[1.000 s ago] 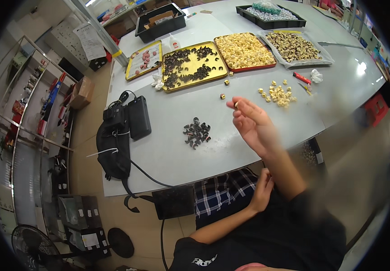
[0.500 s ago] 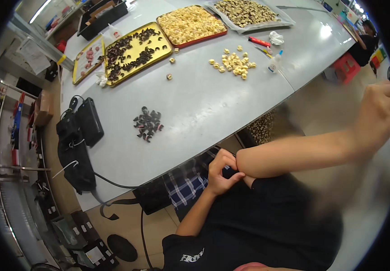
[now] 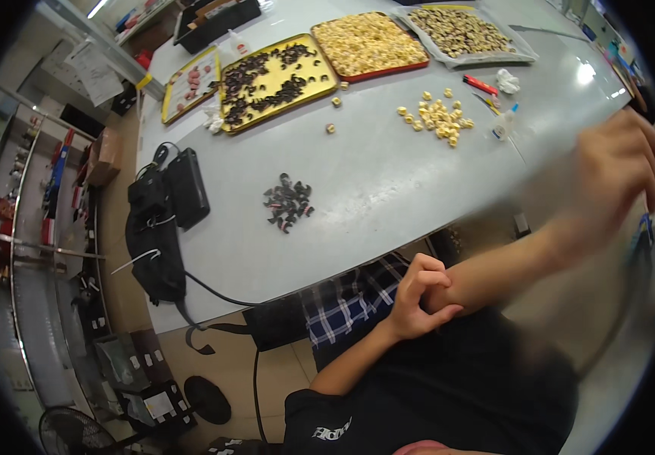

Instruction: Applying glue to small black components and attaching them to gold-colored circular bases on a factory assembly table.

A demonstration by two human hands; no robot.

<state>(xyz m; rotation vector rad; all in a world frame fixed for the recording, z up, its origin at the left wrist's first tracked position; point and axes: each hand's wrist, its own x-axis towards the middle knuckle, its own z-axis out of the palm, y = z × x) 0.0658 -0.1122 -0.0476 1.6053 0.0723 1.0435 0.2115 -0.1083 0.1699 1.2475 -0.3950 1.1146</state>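
Note:
My left hand (image 3: 422,299) is in front of my lap, its curled fingers and thumb closed against my bare right arm near the elbow. Raised at the far right, close to the camera, is my right hand (image 3: 619,171), slightly blurred. Its fingers bend loosely, and I see nothing held in them. On the grey table (image 3: 358,250) beyond my arms lies a small heap of black curved pieces (image 3: 288,203). Farther right is a loose group of cream-gold nugget-like pieces (image 3: 441,120), with a small glue bottle (image 3: 503,123) beside it.
Along the back stand a yellow tray of dark pieces (image 3: 308,92), a red-rimmed tray of gold pieces (image 3: 369,45), and a lined tray of dark-spotted pieces (image 3: 460,32). A black pouch with a power bank (image 3: 189,189) and cable lies at the left edge. A red marker (image 3: 479,83) lies near crumpled tissue (image 3: 506,81).
The view has turned, so the table things appear farther right. My right hand has come away from a black object at the right edge. My left hand stays at my right elbow.

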